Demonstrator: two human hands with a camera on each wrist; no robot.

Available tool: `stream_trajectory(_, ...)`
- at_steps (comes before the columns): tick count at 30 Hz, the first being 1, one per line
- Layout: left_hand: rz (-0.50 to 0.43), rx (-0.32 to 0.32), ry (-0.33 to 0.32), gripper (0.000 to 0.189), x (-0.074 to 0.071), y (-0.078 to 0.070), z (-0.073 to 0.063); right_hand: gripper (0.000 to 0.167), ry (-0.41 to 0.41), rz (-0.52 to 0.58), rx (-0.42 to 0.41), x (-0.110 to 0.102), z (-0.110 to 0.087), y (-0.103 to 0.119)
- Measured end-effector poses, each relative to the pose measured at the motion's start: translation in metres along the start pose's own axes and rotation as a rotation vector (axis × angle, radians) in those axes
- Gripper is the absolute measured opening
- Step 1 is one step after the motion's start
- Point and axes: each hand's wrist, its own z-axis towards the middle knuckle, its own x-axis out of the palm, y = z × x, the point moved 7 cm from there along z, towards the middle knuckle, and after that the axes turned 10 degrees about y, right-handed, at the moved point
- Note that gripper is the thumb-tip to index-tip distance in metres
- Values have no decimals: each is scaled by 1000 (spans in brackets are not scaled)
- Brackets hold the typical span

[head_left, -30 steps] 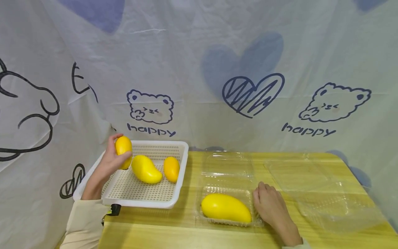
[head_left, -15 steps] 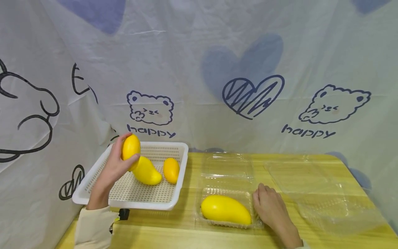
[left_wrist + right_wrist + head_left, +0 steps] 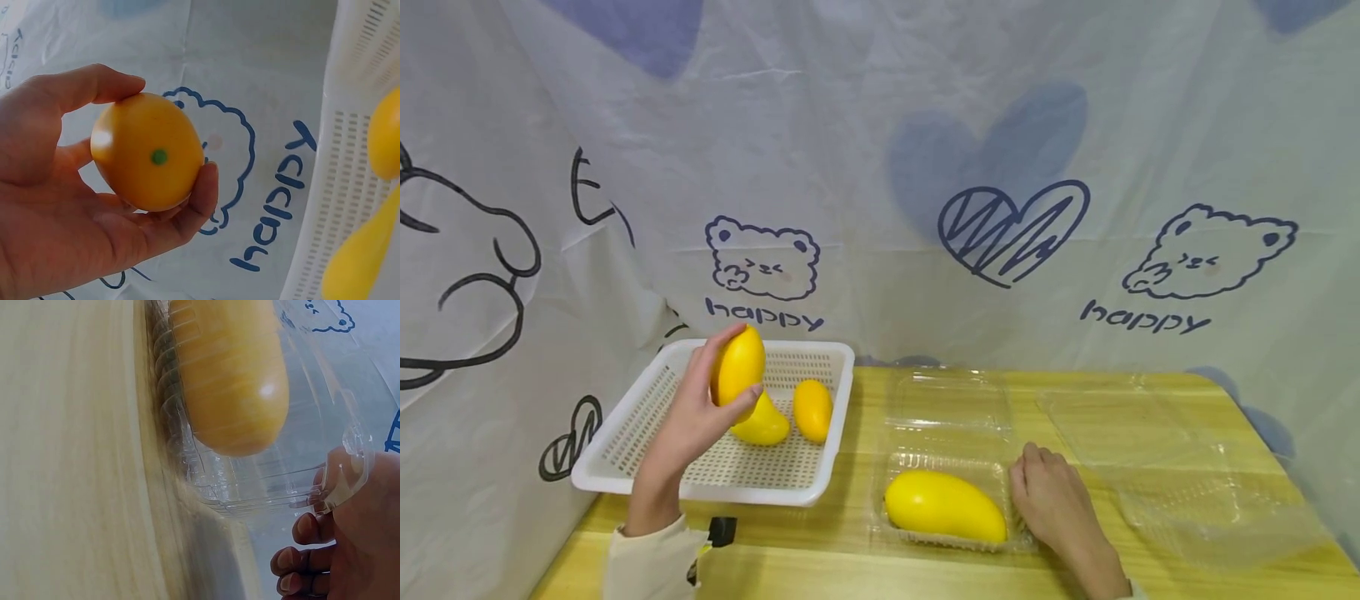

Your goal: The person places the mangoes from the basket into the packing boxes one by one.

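My left hand (image 3: 692,421) grips a yellow-orange mango (image 3: 742,371) above a white perforated plastic basket (image 3: 760,495). In the left wrist view, thumb and fingers curl round this mango (image 3: 140,169), whose end shows a green dot. Inside the basket lie a curved yellow mango (image 3: 764,423), partly hidden by the held one, and a smaller orange-yellow mango (image 3: 812,411). My right hand (image 3: 1056,500) pinches the right edge of an open clear plastic clamshell box (image 3: 250,487). A large yellow mango (image 3: 945,505) lies lengthwise in the box's near half.
Another open clear plastic box (image 3: 1195,475) stands on the right of the wooden table (image 3: 820,558). The first box's lid (image 3: 951,400) is laid back toward the wall. A pale printed curtain (image 3: 880,167) hangs close behind the table and along its left side.
The left hand has carried its mango rightward across the basket, so it now covers part of the curved mango. My right hand and the clear box have stayed in place.
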Motion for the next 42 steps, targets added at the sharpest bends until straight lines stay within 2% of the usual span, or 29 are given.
stream_trajectory(10,-56,42,22,80,18,-18,3,24,-13,-27,-15,-6,1,4)
stream_trajectory(15,-106,57,47,79,28,-22,4,24,6,-24,-16,-4,3,6)
stream_trajectory(22,-126,84,79,77,41,-27,6,24,-2,-27,-13,-4,2,3)
stream_trajectory(32,-87,188,144,82,71,-45,12,22,1,-22,-15,-5,1,3)
stream_trajectory(42,-114,197,246,84,104,-57,15,25,32,-7,-7,-1,-2,2)
